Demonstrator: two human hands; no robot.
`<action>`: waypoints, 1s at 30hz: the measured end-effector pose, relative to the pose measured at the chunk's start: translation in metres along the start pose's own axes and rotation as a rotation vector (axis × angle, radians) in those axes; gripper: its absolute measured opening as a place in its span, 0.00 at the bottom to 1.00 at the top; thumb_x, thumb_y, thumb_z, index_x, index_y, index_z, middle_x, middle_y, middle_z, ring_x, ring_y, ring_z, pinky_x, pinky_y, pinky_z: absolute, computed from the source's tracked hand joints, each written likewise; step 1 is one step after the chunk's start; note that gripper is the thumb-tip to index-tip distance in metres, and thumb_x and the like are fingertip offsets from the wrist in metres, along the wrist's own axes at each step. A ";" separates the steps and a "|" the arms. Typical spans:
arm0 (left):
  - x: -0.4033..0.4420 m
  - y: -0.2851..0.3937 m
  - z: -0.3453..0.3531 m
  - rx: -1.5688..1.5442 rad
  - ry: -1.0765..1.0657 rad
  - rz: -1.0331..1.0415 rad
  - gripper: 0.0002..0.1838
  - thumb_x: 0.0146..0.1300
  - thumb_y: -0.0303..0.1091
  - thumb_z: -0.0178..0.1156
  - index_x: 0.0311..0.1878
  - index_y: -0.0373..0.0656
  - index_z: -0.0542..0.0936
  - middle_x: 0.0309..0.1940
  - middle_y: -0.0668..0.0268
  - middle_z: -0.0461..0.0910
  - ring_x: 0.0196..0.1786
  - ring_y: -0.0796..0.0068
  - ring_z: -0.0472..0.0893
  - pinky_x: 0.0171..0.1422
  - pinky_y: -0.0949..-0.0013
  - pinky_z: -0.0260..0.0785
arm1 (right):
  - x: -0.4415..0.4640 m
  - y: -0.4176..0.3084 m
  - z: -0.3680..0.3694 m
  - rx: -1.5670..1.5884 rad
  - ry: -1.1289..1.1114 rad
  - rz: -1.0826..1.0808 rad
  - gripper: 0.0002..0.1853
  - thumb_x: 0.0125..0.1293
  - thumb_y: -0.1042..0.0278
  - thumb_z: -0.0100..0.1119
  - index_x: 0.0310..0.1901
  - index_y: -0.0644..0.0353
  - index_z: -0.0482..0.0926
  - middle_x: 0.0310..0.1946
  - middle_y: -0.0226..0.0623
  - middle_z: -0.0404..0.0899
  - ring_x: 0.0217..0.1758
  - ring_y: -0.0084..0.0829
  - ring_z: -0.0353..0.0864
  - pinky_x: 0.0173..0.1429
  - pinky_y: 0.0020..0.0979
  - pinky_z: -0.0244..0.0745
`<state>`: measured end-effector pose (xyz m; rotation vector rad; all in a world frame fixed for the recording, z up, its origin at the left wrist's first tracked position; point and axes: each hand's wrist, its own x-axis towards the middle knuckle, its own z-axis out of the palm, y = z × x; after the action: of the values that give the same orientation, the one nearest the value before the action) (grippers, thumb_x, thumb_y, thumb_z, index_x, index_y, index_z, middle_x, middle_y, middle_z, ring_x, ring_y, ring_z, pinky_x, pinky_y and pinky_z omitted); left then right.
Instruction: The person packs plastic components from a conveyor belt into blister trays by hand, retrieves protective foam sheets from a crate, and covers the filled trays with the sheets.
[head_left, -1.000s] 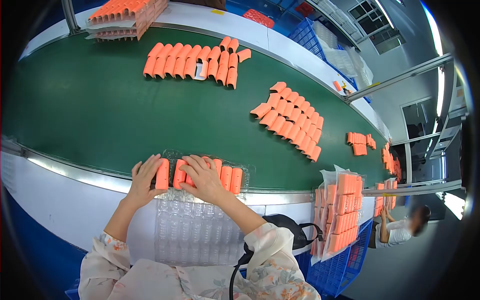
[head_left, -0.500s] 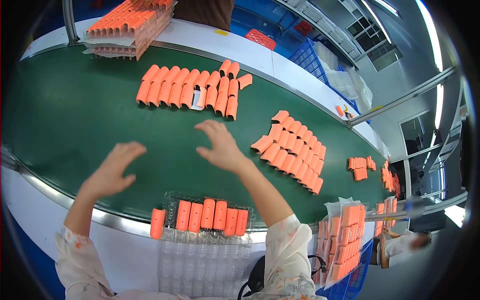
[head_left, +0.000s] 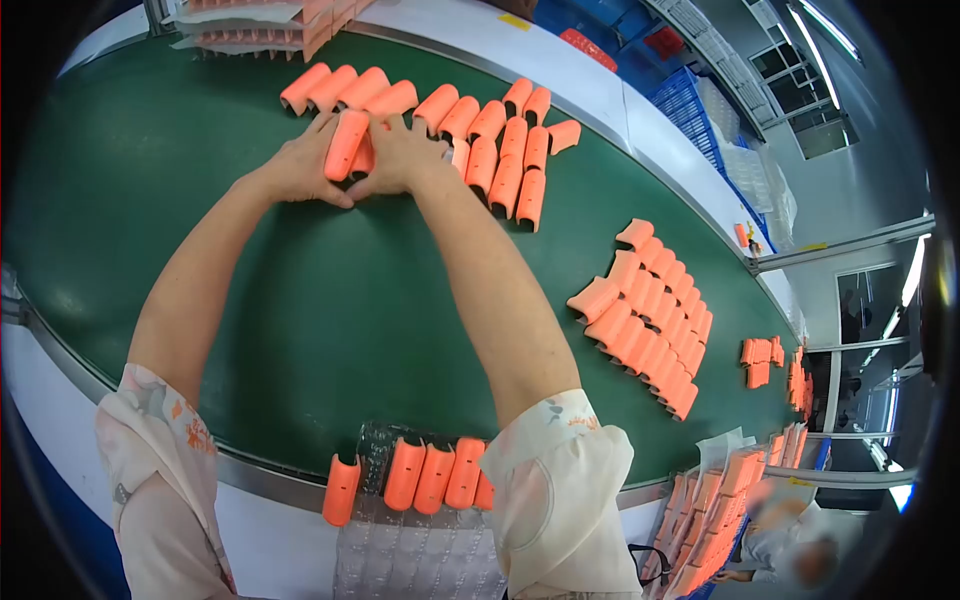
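Note:
At the near end of a group of orange curved plastic shells, my left hand and my right hand press in from both sides. Between them are a few orange shells, one tilted in front and another partly seen behind it; my fingers hide the rest. More shells lie in rows to the right of my right hand, and a back row runs just beyond my fingertips. Close to my body, a clear plastic blister tray has several orange shells in its far row. One shell lies beside the tray's left edge.
A green conveyor belt carries the shells. Another block of shells sits to the right. Stacked filled trays stand at the far left and lower right. A person is at the lower right.
Both hands have reached forward and left from above the bare belt and closed around shells of the far group. The view has shifted, and those shells are now bunched between my hands.

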<state>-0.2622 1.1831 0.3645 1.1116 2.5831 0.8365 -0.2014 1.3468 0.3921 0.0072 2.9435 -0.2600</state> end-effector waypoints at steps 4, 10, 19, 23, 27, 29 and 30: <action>-0.008 0.008 0.006 -0.227 -0.008 0.026 0.43 0.35 0.33 0.72 0.60 0.44 0.66 0.53 0.62 0.66 0.59 0.61 0.66 0.66 0.62 0.61 | 0.012 -0.002 0.011 0.154 0.009 -0.045 0.51 0.31 0.48 0.75 0.63 0.50 0.65 0.62 0.36 0.65 0.68 0.51 0.57 0.59 0.56 0.67; -0.083 0.069 0.011 -0.326 0.044 -0.017 0.41 0.38 0.30 0.71 0.59 0.44 0.66 0.52 0.63 0.68 0.57 0.61 0.68 0.64 0.62 0.63 | -0.078 -0.024 0.004 0.135 0.121 -0.061 0.47 0.30 0.52 0.76 0.58 0.55 0.67 0.51 0.36 0.72 0.57 0.46 0.66 0.53 0.45 0.72; -0.290 0.232 0.054 -0.386 -0.052 0.136 0.46 0.38 0.29 0.72 0.64 0.41 0.62 0.57 0.59 0.67 0.59 0.56 0.70 0.58 0.60 0.69 | -0.375 -0.068 0.000 0.230 0.165 -0.018 0.46 0.31 0.59 0.75 0.58 0.54 0.67 0.47 0.35 0.69 0.52 0.41 0.67 0.45 0.45 0.69; -0.347 0.248 0.098 -0.305 -0.081 -0.012 0.51 0.35 0.34 0.75 0.66 0.40 0.60 0.62 0.54 0.64 0.61 0.51 0.66 0.61 0.55 0.66 | -0.434 -0.081 0.048 0.128 0.070 0.130 0.47 0.31 0.58 0.75 0.60 0.53 0.67 0.51 0.36 0.68 0.55 0.39 0.66 0.46 0.43 0.65; -0.353 0.256 0.095 -0.089 0.009 0.055 0.53 0.34 0.37 0.76 0.66 0.37 0.60 0.61 0.51 0.62 0.59 0.48 0.66 0.63 0.55 0.64 | -0.453 -0.085 0.037 0.014 0.246 0.079 0.44 0.36 0.58 0.74 0.61 0.53 0.67 0.55 0.38 0.67 0.59 0.39 0.65 0.49 0.44 0.64; -0.357 0.254 0.080 -0.144 -0.061 0.053 0.53 0.35 0.37 0.76 0.67 0.39 0.59 0.62 0.53 0.62 0.60 0.48 0.64 0.65 0.54 0.60 | -0.462 -0.075 0.023 0.131 0.221 0.128 0.40 0.41 0.60 0.72 0.60 0.54 0.68 0.55 0.40 0.67 0.60 0.40 0.65 0.51 0.45 0.63; -0.359 0.251 0.073 -0.172 -0.097 0.050 0.52 0.36 0.37 0.76 0.67 0.39 0.59 0.62 0.53 0.61 0.60 0.48 0.63 0.66 0.53 0.59 | -0.464 -0.071 0.018 0.190 0.206 0.151 0.37 0.44 0.61 0.71 0.59 0.55 0.69 0.55 0.41 0.67 0.60 0.40 0.65 0.51 0.45 0.63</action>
<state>0.1669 1.0947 0.4374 1.1408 2.3638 0.9698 0.2563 1.2793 0.4727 0.2983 3.0866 -0.5451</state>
